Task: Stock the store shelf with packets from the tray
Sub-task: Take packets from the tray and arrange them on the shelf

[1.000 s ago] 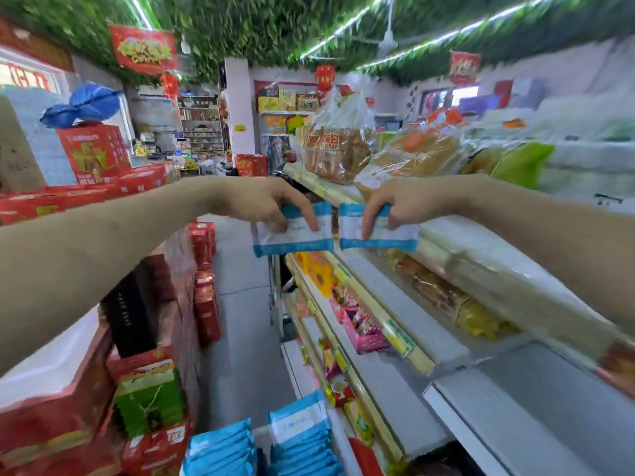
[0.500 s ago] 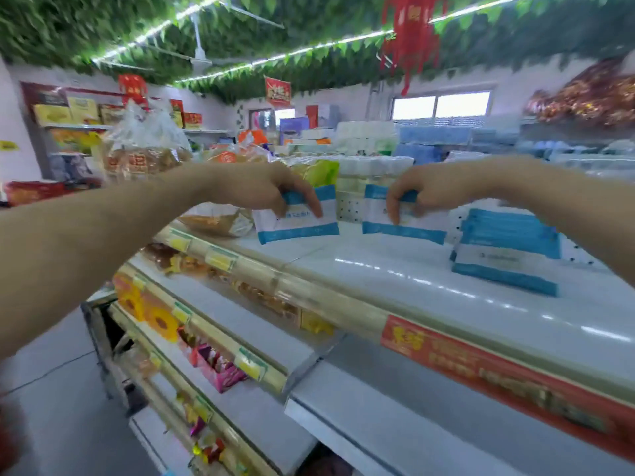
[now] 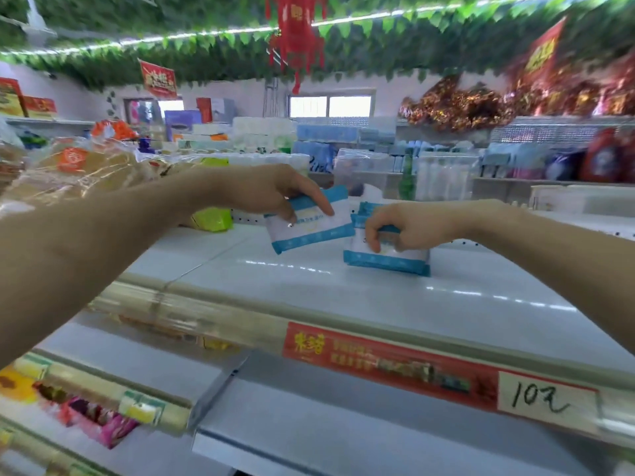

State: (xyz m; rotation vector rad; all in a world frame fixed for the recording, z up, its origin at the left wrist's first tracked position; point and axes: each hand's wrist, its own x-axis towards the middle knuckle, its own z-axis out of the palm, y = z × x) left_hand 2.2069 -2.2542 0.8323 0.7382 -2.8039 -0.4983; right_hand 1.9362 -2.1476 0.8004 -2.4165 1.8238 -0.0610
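Both my arms reach over the white top shelf point(image 3: 309, 286). My left hand point(image 3: 271, 192) pinches a white packet with blue edges point(image 3: 311, 228), held tilted just above the shelf. To its right, my right hand point(image 3: 405, 225) grips a second blue-and-white packet point(image 3: 385, 257) by its top; that packet stands against a small row of like packets point(image 3: 366, 209) on the shelf. The tray is out of view.
Bagged bread point(image 3: 75, 173) and a yellow-green packet point(image 3: 213, 219) lie at the shelf's left. A red price strip marked 10 point(image 3: 446, 376) runs along the front edge. Lower shelves with snacks point(image 3: 99, 420) sit below left. Stocked shelves fill the background.
The view swung right from the aisle onto the top shelf. Both hands carried their packets forward; the right one now meets the row on the shelf, the left one has tilted.
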